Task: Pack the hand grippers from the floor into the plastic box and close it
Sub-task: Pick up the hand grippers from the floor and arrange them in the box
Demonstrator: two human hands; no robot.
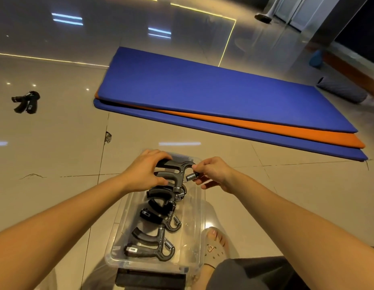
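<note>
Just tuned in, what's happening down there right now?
A person holds a hand gripper over the far end of the clear plastic box: the left hand grips its handles, the right hand pinches its spring end. Several other grippers lie in the box, which stands open. A few loose grippers sit on the floor at far left.

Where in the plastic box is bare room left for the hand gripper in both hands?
Along the right wall of the plastic box runs a bare strip. Its left and middle are crowded with packed hand grippers. Under the held gripper I cannot tell.
</note>
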